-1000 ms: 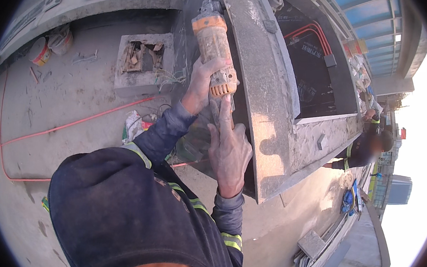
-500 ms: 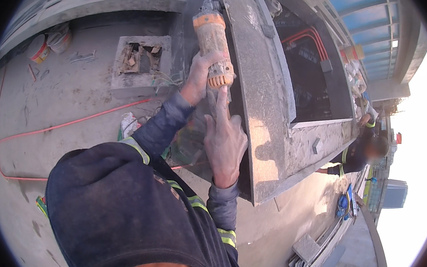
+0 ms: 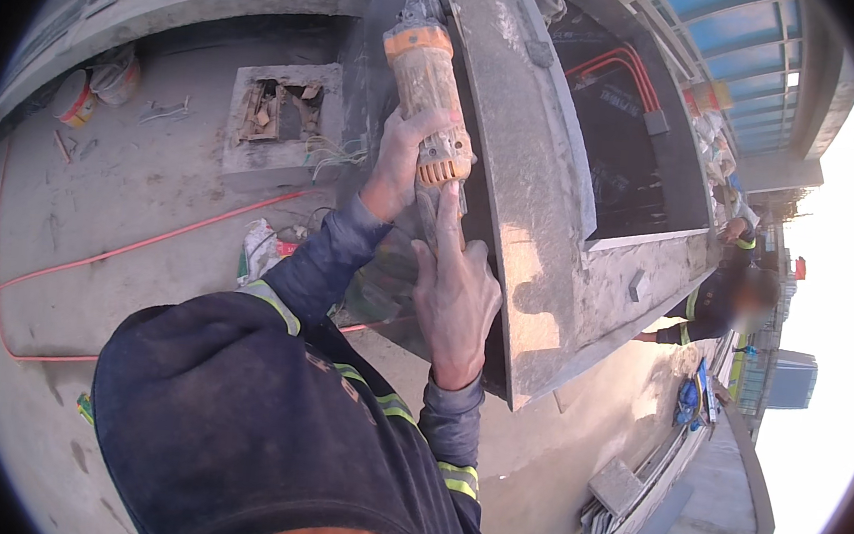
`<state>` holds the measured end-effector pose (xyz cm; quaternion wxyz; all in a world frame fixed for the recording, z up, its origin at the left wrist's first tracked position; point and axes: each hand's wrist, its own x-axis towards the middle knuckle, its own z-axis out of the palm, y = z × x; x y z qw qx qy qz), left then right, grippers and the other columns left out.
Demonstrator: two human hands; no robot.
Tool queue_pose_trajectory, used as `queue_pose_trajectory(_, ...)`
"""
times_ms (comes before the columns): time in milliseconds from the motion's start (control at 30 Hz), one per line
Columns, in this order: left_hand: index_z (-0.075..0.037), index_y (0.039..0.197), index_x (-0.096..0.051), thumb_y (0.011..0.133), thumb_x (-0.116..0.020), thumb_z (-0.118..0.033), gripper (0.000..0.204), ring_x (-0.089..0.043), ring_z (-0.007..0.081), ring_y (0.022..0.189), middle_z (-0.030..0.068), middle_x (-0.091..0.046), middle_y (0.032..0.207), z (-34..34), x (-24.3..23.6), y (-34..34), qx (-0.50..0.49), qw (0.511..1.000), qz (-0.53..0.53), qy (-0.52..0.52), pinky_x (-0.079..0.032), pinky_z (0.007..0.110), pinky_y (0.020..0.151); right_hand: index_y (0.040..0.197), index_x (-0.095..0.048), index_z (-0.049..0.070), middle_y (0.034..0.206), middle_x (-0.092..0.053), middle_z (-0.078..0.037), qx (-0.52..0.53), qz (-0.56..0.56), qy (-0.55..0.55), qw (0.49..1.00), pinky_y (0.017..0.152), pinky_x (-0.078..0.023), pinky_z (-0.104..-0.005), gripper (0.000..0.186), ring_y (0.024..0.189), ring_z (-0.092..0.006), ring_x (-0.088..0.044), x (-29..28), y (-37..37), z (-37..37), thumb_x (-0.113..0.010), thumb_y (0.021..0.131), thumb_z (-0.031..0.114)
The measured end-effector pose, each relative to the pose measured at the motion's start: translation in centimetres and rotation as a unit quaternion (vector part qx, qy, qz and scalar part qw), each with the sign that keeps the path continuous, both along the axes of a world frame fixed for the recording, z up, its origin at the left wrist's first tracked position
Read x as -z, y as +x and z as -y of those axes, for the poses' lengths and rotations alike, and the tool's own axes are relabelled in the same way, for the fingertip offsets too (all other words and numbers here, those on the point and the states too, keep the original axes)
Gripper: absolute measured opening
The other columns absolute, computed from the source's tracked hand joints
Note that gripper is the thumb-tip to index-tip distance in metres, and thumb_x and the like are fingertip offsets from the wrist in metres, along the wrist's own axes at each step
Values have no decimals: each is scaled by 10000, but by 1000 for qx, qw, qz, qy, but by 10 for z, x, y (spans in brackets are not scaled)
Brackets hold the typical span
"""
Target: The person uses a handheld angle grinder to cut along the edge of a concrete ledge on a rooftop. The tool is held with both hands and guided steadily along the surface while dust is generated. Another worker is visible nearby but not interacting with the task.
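Your left hand (image 3: 406, 155) is closed around the body of the dusty orange angle grinder (image 3: 427, 81), which points away from you along the side face of the grey concrete wall (image 3: 525, 174). Your right hand (image 3: 457, 299) is half open, its fingers stretched forward with the index finger lying on the rear end of the tool, so it guides more than it grips. I think a firmer hold with this hand would give you better control. Keep the tool steady against the concrete, and keep your sleeve away from the front end. The orange cable (image 3: 127, 248) lies on the floor to your left, well apart from the tool; watch your feet there.
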<state>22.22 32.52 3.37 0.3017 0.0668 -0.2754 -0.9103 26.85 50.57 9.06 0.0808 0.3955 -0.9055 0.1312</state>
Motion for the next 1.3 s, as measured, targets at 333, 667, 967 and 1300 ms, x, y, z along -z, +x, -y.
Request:
queue_pose_trajectory(333, 3, 1162, -629, 964, -730, -267, 349, -771, 247, 725, 135, -721, 915, 19, 2, -19, -9, 1000, -13, 6, -656, 358, 622, 1717, -379, 239, 772, -609, -213, 4, -34, 14, 999, 576, -488, -492, 892, 607, -387, -646, 3, -16, 23, -815, 940, 212)
queue_pose_trajectory(667, 6, 1166, -637, 930, -749, -219, 345, -731, 226, 709, 112, -689, 910, 28, 8, -26, -16, 999, -41, 26, -637, 374, 616, 1719, -373, 254, 778, -648, -227, -5, -37, 2, 999, 624, -526, -490, 892, 662, -400, -689, 7, -19, 30, -814, 945, 230)
queue_pose_trajectory(967, 1, 1159, -630, 945, -741, -235, 337, -729, 214, 703, 103, -687, 897, 41, 13, -35, -21, 998, -49, 17, -637, 362, 606, 1713, -379, 234, 801, -684, -265, -13, -44, -3, 999, 642, -538, -516, 891, 695, -429, -710, 12, -27, 41, -817, 937, 251)
queue_pose_trajectory(1300, -6, 1126, -673, 904, -777, -200, 312, -716, 203, 702, 86, -690, 889, 26, -1, -21, -14, 999, -41, 28, -618, 363, 623, 1716, -371, 240, 828, -691, -256, 17, -38, 31, 999, 649, -543, -515, 889, 709, -428, -717, -5, -11, 29, -806, 941, 261)
